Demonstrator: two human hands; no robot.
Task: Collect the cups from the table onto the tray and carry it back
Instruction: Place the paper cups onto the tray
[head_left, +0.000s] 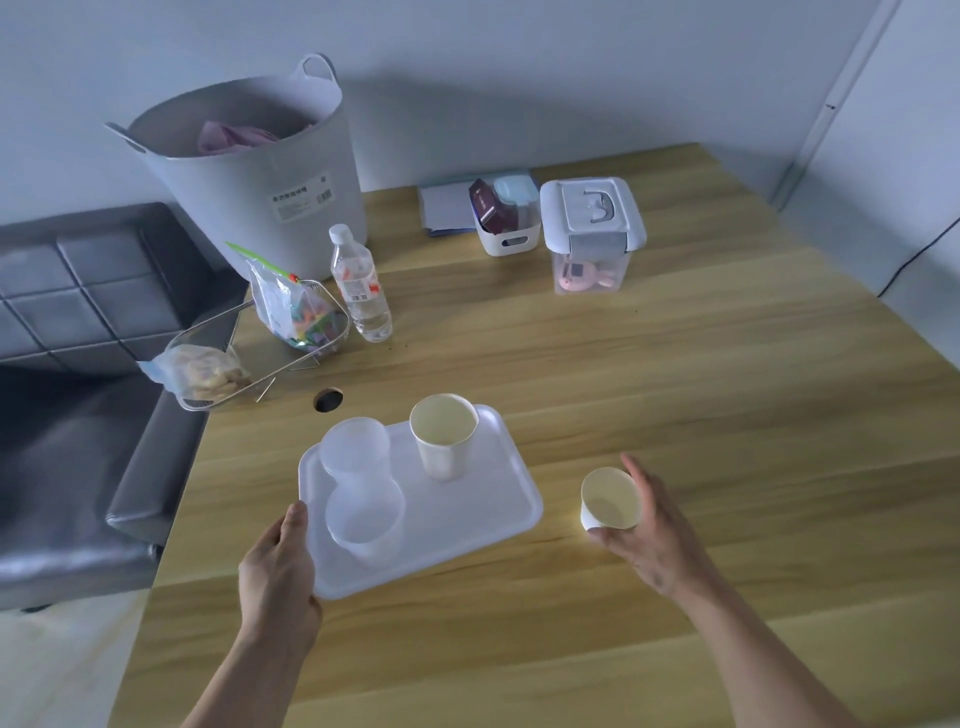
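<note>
A white tray (467, 512) lies on the wooden table (701, 415), near the front left. On it stand a paper cup (444, 441) at the back and two clear plastic cups, one at the back left (354, 447) and one at the front left (366, 517). My left hand (278, 564) grips the tray's left edge. A second paper cup (609, 500) is to the right of the tray, tilted, and my right hand (652, 525) is wrapped around its right side, thumb under it.
At the table's back left stand a large grey bucket (260, 171), a water bottle (361, 286) and a wire basket (260, 353) with bags. A small white bin (506, 228) and a lidded clear box (592, 234) sit at the back. A cable hole (328, 400) lies behind the tray. A dark sofa (78, 389) is left of the table.
</note>
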